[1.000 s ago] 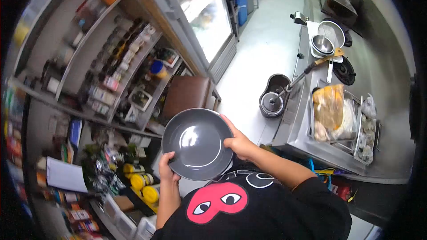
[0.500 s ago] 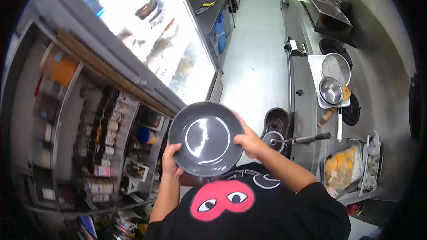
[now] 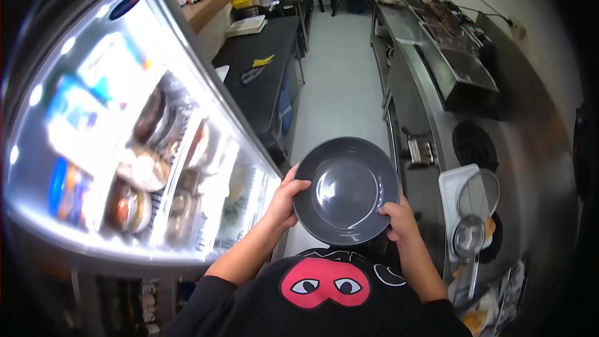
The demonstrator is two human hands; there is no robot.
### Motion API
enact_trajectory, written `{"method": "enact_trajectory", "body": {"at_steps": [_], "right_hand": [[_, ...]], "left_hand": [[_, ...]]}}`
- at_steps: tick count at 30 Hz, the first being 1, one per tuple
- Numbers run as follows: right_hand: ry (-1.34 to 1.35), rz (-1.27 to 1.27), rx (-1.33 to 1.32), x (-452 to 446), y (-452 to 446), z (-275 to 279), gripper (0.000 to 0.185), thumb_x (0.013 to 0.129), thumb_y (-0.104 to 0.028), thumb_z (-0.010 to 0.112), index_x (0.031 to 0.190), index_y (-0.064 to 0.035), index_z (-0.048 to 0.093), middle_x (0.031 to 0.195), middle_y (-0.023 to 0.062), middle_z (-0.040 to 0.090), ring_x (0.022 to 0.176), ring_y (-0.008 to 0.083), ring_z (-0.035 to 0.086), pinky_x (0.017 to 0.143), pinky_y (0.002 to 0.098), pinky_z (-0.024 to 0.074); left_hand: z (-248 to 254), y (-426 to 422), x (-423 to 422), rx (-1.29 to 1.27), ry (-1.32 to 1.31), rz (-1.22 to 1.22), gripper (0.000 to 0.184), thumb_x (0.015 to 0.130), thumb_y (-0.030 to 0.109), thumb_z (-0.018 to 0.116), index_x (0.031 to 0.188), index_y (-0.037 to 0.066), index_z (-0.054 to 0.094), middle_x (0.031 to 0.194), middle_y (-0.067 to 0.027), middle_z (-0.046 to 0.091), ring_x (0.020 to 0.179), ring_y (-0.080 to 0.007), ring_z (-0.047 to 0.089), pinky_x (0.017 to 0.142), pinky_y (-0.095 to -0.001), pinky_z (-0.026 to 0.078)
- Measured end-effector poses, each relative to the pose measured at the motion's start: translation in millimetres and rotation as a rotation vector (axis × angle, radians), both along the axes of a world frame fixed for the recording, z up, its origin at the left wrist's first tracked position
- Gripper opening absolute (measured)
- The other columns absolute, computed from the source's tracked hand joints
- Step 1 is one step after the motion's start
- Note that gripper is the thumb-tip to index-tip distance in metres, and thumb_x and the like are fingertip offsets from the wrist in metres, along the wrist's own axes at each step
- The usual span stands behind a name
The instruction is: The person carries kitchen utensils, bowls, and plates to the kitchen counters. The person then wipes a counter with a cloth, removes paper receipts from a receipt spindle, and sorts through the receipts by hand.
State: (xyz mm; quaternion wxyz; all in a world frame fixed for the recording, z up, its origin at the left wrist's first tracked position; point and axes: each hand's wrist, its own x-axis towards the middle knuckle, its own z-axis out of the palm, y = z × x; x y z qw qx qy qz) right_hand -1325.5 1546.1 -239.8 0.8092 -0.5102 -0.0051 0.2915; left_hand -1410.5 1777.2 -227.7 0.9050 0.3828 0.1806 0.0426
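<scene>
A round dark grey bowl (image 3: 346,190) is held level in front of my chest, its inside facing up with nothing in it. My left hand (image 3: 286,198) grips the bowl's left rim, thumb over the edge and fingers underneath. On the lower right rim, my right hand (image 3: 399,217) holds on the same way, thumb inside the edge. The fingers below the bowl are mostly hidden.
A lit glass-front fridge (image 3: 168,168) fills the left. Past it is a dark worktop (image 3: 268,47) with a yellow-and-grey cloth. At right, a steel counter (image 3: 430,97) bears a white tray (image 3: 450,190), a small steel pan (image 3: 468,237) and a fryer (image 3: 462,72).
The view has swung left to right along the aisle, so shelves have dropped out and the fridge and counter show more. Both hands still hold the bowl, which now sits further right in view.
</scene>
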Motion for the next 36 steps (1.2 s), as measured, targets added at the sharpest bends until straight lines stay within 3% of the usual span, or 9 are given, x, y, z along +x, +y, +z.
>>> {"method": "enact_trajectory", "body": {"at_steps": [4, 5, 9, 12, 21, 30, 35, 36], "right_hand": [[0.003, -0.038, 0.059, 107, 37, -9, 0.058, 0.06, 0.002, 0.046, 0.118, -0.0012, 0.045, 0.097, 0.0105, 0.056, 0.085, 0.0221, 0.057, 0.077, 0.0324, 0.0486], [0.078, 0.056, 0.035, 135, 43, -9, 0.07, 0.06, 0.005, 0.044, 0.129, -0.0041, 0.035, 0.104, 0.0096, 0.053, 0.093, 0.0208, 0.054, 0.08, 0.0304, 0.0453], [0.067, 0.105, 0.026, 225, 102, 20, 0.065, 0.061, 0.005, 0.044, 0.125, -0.0037, 0.038, 0.102, 0.0107, 0.053, 0.089, 0.0209, 0.055, 0.08, 0.031, 0.0462], [-0.012, 0.125, -0.008, 293, 154, 22, 0.051, 0.061, 0.003, 0.046, 0.112, 0.0008, 0.047, 0.091, 0.0101, 0.057, 0.084, 0.0225, 0.058, 0.078, 0.0343, 0.0495], [-0.177, 0.286, 0.036, 457, 362, 65, 0.043, 0.063, 0.003, 0.045, 0.106, 0.0024, 0.049, 0.089, 0.0103, 0.058, 0.075, 0.0201, 0.058, 0.067, 0.0291, 0.0495], [-0.263, 0.728, 0.073, 545, 587, 146, 0.033, 0.064, -0.001, 0.046, 0.095, 0.006, 0.053, 0.079, 0.0118, 0.059, 0.064, 0.0213, 0.06, 0.06, 0.0295, 0.0529], [-0.27, 1.105, 0.151, 553, 723, 203, 0.021, 0.065, -0.002, 0.049, 0.085, 0.003, 0.052, 0.078, 0.0117, 0.057, 0.067, 0.0226, 0.06, 0.064, 0.0355, 0.054], [-0.257, 1.153, 0.159, 547, 746, 212, 0.018, 0.066, -0.002, 0.049, 0.083, 0.0022, 0.052, 0.077, 0.0113, 0.057, 0.068, 0.023, 0.06, 0.066, 0.0361, 0.0538]], "left_hand": [[1, 39, 107, 0.024, -0.033, 0.01, 0.059, 0.078, 0.006, 0.051, 0.133, 0.005, 0.031, 0.111, -0.0109, 0.052, 0.097, -0.0178, 0.056, 0.081, -0.0293, 0.048], [7, 50, 131, 0.037, -0.042, 0.004, 0.059, 0.079, 0.007, 0.051, 0.133, 0.004, 0.03, 0.111, -0.0113, 0.052, 0.096, -0.017, 0.056, 0.079, -0.0278, 0.049], [20, 102, 213, 0.036, -0.062, 0.04, 0.056, 0.08, 0.008, 0.052, 0.132, 0.003, 0.032, 0.111, -0.0115, 0.052, 0.095, -0.0164, 0.056, 0.078, -0.0272, 0.049], [23, 148, 266, 0.034, -0.086, 0.111, 0.055, 0.081, 0.01, 0.053, 0.131, 0.003, 0.033, 0.111, -0.0118, 0.052, 0.095, -0.0163, 0.056, 0.078, -0.027, 0.049], [39, 329, 403, 0.079, -0.282, 0.349, 0.056, 0.084, 0.017, 0.055, 0.132, 0.002, 0.032, 0.114, -0.0119, 0.051, 0.097, -0.0168, 0.055, 0.079, -0.0262, 0.048], [113, 473, 410, 0.201, -0.388, 0.731, 0.055, 0.084, 0.018, 0.057, 0.129, 0.0, 0.033, 0.112, -0.0117, 0.053, 0.099, -0.0198, 0.056, 0.079, -0.0313, 0.05], [176, 539, 382, 0.378, -0.32, 0.956, 0.028, 0.086, 0.021, 0.052, 0.107, 0.001, 0.052, 0.097, -0.01, 0.061, 0.084, -0.0196, 0.062, 0.075, -0.0337, 0.053], [193, 543, 381, 0.353, -0.234, 1.047, 0.03, 0.086, 0.024, 0.053, 0.106, 0.002, 0.053, 0.097, -0.0118, 0.062, 0.085, -0.0207, 0.062, 0.076, -0.0348, 0.052]]}}
